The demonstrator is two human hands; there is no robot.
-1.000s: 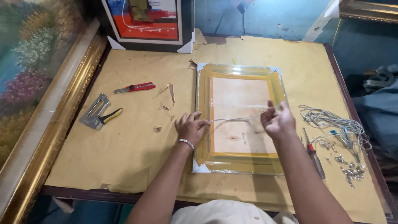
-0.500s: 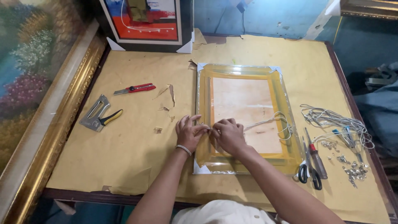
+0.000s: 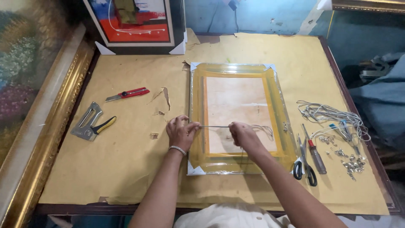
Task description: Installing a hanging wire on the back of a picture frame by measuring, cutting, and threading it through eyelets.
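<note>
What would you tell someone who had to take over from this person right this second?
Left hand: pinches one end of a thin wire at the frame's left edge.
Right hand: grips the same wire over the backing board; the stretch between the hands is taut, and slack loops trail off to the right.
Frame: lies face down on the paper-covered table, wrapped in clear film, with white corner guards.
Nearby: scissors and a screwdriver to the right, next to a pile of cord and small metal fittings.
Done: wire pulled tight across.
Left: I cannot tell whether either end is fastened; check both.
</note>
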